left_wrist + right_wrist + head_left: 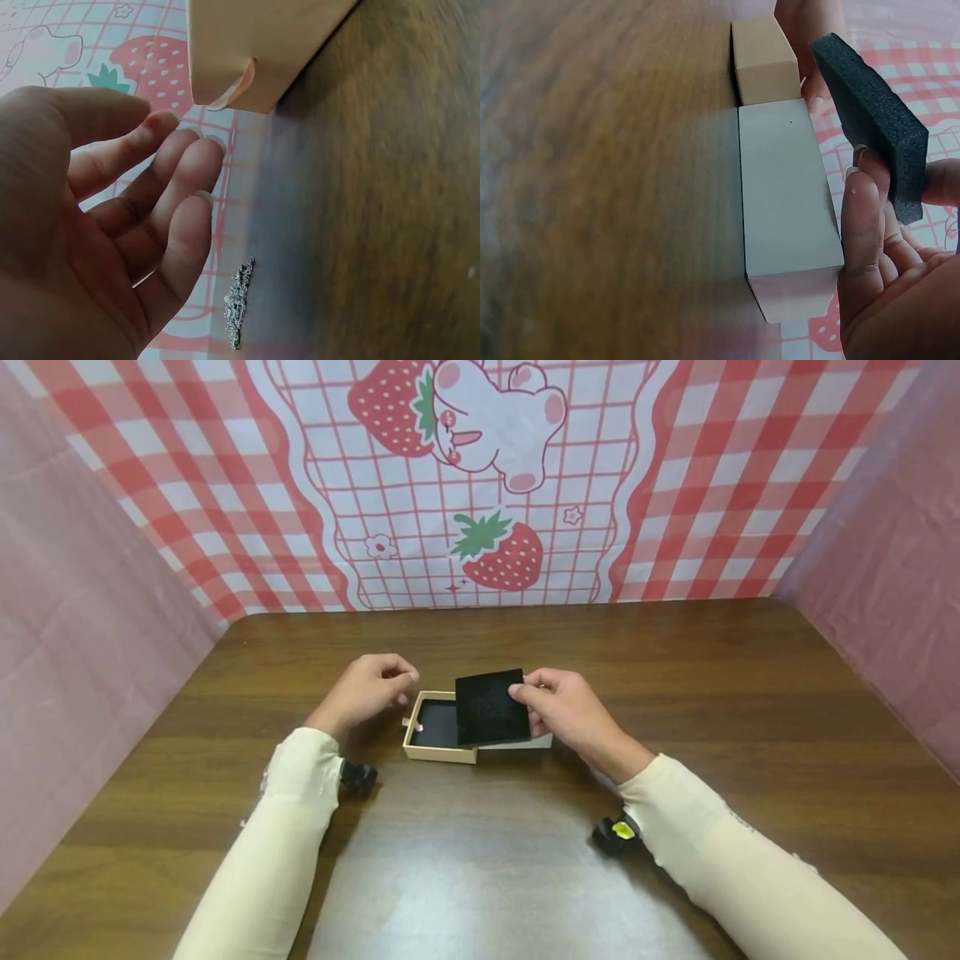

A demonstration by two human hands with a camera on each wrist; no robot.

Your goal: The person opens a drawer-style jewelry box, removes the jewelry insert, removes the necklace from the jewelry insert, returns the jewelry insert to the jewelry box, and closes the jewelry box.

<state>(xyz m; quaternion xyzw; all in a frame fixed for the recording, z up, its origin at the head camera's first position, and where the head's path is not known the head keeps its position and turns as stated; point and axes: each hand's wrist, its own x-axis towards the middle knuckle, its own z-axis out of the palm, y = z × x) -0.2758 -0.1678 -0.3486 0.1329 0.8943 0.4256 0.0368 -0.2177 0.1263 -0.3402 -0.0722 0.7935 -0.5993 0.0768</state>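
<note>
Right hand (566, 706) holds a black foam pad (491, 710), pinched at its right edge with the thumb on the face toward the head camera and fingers behind; pad is tilted and raised above the box. Box lies mid-table, open: tan tray (442, 755) with dark lining sticks out to the left of its white cover (787, 187). In the head view the pad stands in the way, hiding the tray's right part and most of the cover. Left hand (369, 689) hangs just beyond the tray's far left corner, fingers loosely bent, narrow gap to thumb, holding nothing. A pale ribbon tab (238, 86) juts from the tray's left end. Small silvery tangle (238, 304) lies near the left hand; cannot tell what it is. Brown wooden table (480, 827) beneath; red-and-white checked cloth (712, 468) with strawberries hangs at the far edge, pink curtain (90, 568) to the left, another similar at right. Cream sleeves (285, 843) cover both forearms; a dark wrist camera (358, 777) sits below each hand.
</note>
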